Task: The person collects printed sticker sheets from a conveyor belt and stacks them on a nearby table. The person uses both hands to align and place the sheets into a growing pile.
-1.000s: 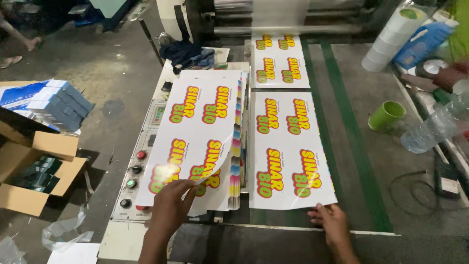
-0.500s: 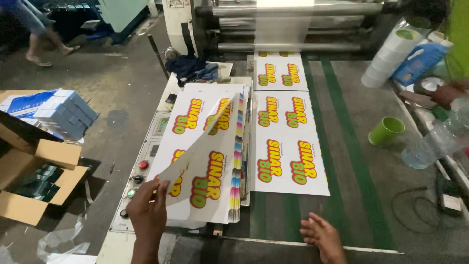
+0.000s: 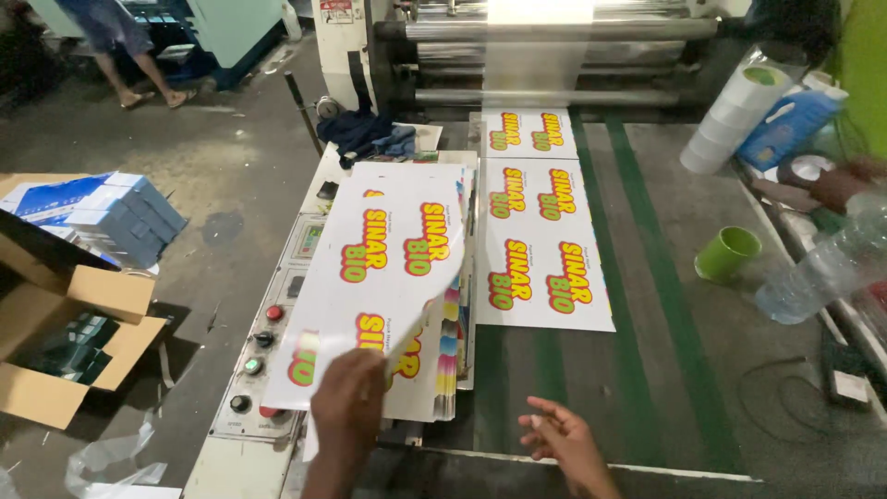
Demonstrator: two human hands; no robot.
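Observation:
My left hand (image 3: 349, 399) grips the near edge of a white printed sheet (image 3: 374, 277) with red, yellow and green lettering and lifts it off a stack of like sheets (image 3: 451, 360) on the machine's table. The lifted sheet curls at its near right corner. My right hand (image 3: 564, 439) hovers open over the grey and green belt (image 3: 665, 305), near its front edge, holding nothing. Just beyond it a printed sheet (image 3: 540, 245) lies flat on the belt, and another printed sheet (image 3: 527, 134) lies farther back by the rollers (image 3: 545, 46).
A control panel with red and green buttons (image 3: 263, 346) sits left of the stack. A green cup (image 3: 727, 253), a plastic bottle (image 3: 822, 268), a white roll (image 3: 730, 120) and another person's hand (image 3: 845, 185) are at right. Open cardboard boxes (image 3: 55, 360) and blue packs (image 3: 120, 217) lie left; a person (image 3: 129, 46) stands far left.
My left hand has lifted the top sheet higher and spread it flatter over the stack. My right hand has come off the belt sheet and moved slightly toward me.

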